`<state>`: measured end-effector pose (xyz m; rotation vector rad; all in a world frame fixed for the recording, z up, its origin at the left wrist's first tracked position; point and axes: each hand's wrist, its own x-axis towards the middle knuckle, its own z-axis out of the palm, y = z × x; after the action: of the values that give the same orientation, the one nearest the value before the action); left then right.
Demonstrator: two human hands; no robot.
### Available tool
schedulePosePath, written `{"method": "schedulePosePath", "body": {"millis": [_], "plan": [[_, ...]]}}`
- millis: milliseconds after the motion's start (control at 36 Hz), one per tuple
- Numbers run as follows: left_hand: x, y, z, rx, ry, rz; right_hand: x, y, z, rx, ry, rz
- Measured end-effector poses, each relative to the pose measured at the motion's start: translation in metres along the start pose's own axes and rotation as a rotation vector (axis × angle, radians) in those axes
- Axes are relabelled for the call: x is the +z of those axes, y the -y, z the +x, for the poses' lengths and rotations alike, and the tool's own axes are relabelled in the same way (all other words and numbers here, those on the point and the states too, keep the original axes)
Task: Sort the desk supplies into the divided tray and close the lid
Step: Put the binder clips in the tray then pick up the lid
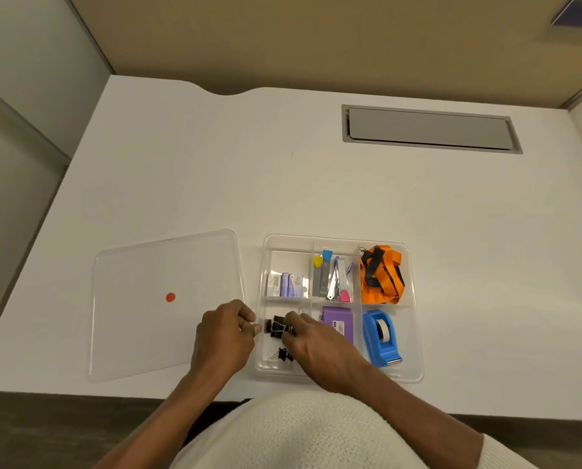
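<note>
A clear plastic divided tray [339, 241] with rounded corners sits near the front edge of the smooth white surface [215, 170]. Its flat transparent lid [140, 299], marked with a small red dot [170, 297], lies just beside it to the left, off the tray. The far row holds small boxes of staples [284, 285], a cluster of thin metal tools with coloured tabs [333, 277], and a bundled orange and black woven lanyard [381, 275]. The near row holds black binder clips [277, 328] with wire handles, a flat purple box [338, 321], and a glossy blue tape dispenser [382, 336]. The left hand [223, 336] is curled at the tray's left wall, fingers pinched together. The right hand [316, 346] reaches into the near-left compartment, its fingers closed on the binder clips. A second clip [283, 355] lies loose below them.
</note>
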<state>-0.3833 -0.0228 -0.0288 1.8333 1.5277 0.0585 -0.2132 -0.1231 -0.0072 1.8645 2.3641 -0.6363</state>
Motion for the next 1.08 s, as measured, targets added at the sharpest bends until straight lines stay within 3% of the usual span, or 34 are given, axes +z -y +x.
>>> {"method": "schedulePosePath", "body": {"millis": [167, 361, 500, 667, 833, 944, 1083], "plan": [[-0.007, 0.003, -0.001, -0.048, 0.001, -0.005, -0.003, 0.006, 0.009, -0.045, 0.027, -0.087], [-0.034, 0.020, -0.004, -0.092, -0.115, -0.067, -0.025, 0.008, 0.024, 0.060, -0.142, 0.132], [-0.067, 0.049, 0.003, -0.186, -0.278, -0.089, -0.041, 0.028, 0.050, 0.160, -0.267, 0.434], [-0.107, 0.097, 0.014, -0.326, -0.479, 0.083, -0.033, 0.064, 0.101, 0.176, -0.251, 0.439], [-0.126, 0.140, 0.025, -0.513, -0.423, 0.191, -0.010, 0.090, 0.154, 0.262, -0.063, 0.300], [-0.126, 0.156, 0.030, -0.555, -0.334, 0.066, 0.006, 0.097, 0.177, 0.431, 0.073, 0.284], [-0.124, 0.164, 0.035, -0.551, -0.316, 0.011, 0.013, 0.110, 0.183, 0.555, -0.010, 0.351]]}}
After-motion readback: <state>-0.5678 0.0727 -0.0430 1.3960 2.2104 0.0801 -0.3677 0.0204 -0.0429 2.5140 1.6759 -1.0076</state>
